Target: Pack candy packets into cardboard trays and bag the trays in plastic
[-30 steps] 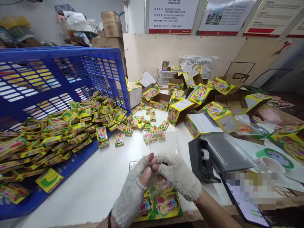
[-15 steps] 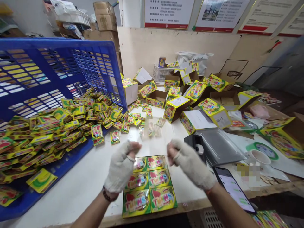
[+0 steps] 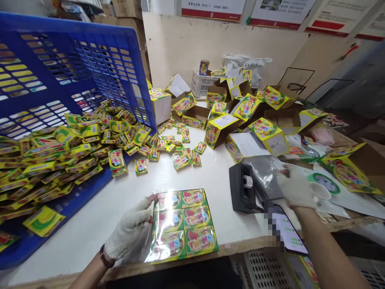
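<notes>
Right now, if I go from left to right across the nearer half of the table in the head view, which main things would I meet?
Blue crate → left hand → six boxes → black device → right hand → cup.

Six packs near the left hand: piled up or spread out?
Spread out: the packs lie side by side in two columns of three, fronts up.

The hands (image 3: 128, 230) wear whitish gloves (image 3: 296, 189) (plus beaded bracelet (image 3: 106, 257)).
</notes>
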